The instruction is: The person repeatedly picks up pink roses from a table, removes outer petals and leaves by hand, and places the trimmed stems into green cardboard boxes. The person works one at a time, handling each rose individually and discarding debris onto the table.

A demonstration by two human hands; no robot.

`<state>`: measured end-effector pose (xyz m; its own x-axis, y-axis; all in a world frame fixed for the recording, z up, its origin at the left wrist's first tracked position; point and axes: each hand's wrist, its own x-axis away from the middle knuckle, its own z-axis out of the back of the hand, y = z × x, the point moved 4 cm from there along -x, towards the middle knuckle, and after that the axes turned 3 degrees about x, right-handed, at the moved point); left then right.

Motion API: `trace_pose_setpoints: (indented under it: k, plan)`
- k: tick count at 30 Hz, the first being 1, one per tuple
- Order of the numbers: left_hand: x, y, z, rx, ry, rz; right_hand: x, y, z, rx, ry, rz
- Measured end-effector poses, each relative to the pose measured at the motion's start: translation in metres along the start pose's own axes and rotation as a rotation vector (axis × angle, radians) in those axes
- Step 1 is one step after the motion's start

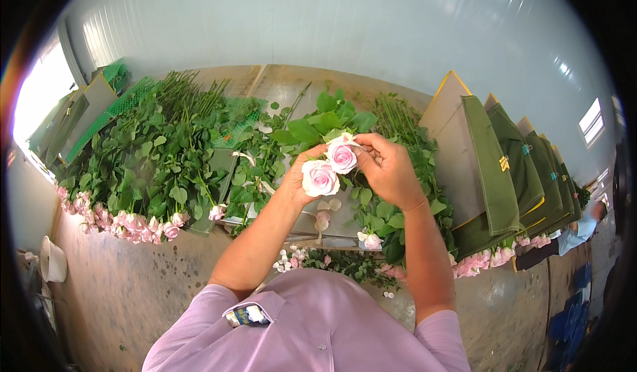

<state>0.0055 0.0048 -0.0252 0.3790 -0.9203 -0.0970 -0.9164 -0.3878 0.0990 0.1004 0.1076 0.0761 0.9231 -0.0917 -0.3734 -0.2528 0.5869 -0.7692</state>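
Two pale pink roses are held up before my chest, the lower rose [320,178] and, touching it at the upper right, a second rose [342,157]. My left hand [301,173] is closed around them from behind, its fingers partly hidden by the blooms. With thumb and fingertips my right hand [385,165] pinches an outer petal [350,141] of the upper rose. Green leaves [323,123] of the held stems spread out beyond the blooms. Under my hands, several loose petals [322,219] lie on the metal table [298,230].
A large heap of leafy rose stems [144,158] lies at the left, blooms towards me. More stems [398,123] lie at the right, beside upright boards with green cloth flaps [490,168]. Cuttings [348,265] lie on the floor below the table. A person [577,232] is at the far right.
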Motion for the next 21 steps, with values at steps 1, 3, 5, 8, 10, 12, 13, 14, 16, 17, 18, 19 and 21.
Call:
trace_pose_setpoints:
  k: [1,3,5,8,10,12,13,14,16,17,18,19,21]
  plan:
    - [0.0,-0.002,-0.001,-0.012,-0.048,0.012,-0.003,-0.001,0.006,0.076,-0.021,0.032]
    - [0.002,-0.002,0.008,-0.02,0.142,-0.042,-0.01,-0.005,0.018,0.196,-0.089,0.105]
    - [0.004,-0.005,0.01,-0.08,0.201,-0.013,-0.02,-0.011,0.023,0.284,-0.144,0.205]
    - [0.006,-0.012,0.008,-0.211,0.151,0.088,-0.029,-0.023,0.032,0.387,-0.185,0.3]
    - [0.005,-0.015,0.006,-0.103,0.125,0.091,-0.023,-0.022,0.045,0.293,-0.199,0.111]
    - [0.004,-0.013,0.008,-0.095,0.191,-0.004,-0.005,-0.016,0.052,0.161,-0.306,-0.115]
    - [0.003,-0.012,0.008,-0.091,0.184,-0.018,0.007,-0.016,0.053,0.044,-0.355,-0.118]
    - [0.001,-0.011,0.008,-0.088,0.173,-0.033,0.018,-0.012,0.049,-0.044,-0.295,-0.127]
    - [0.0,-0.009,0.006,-0.099,0.108,-0.008,0.036,-0.001,0.042,-0.096,-0.104,-0.148]
    - [-0.001,-0.008,0.004,-0.08,0.067,0.007,0.042,0.004,0.038,-0.084,0.007,-0.152]
    - [-0.003,-0.007,0.003,-0.064,0.047,0.021,0.048,0.008,0.035,-0.118,0.065,-0.141]
    - [-0.004,-0.007,0.004,-0.06,0.049,0.036,0.051,0.01,0.031,-0.124,0.102,-0.141]
    - [-0.009,-0.007,0.005,-0.054,0.051,0.053,0.054,0.012,0.023,-0.158,0.177,-0.135]
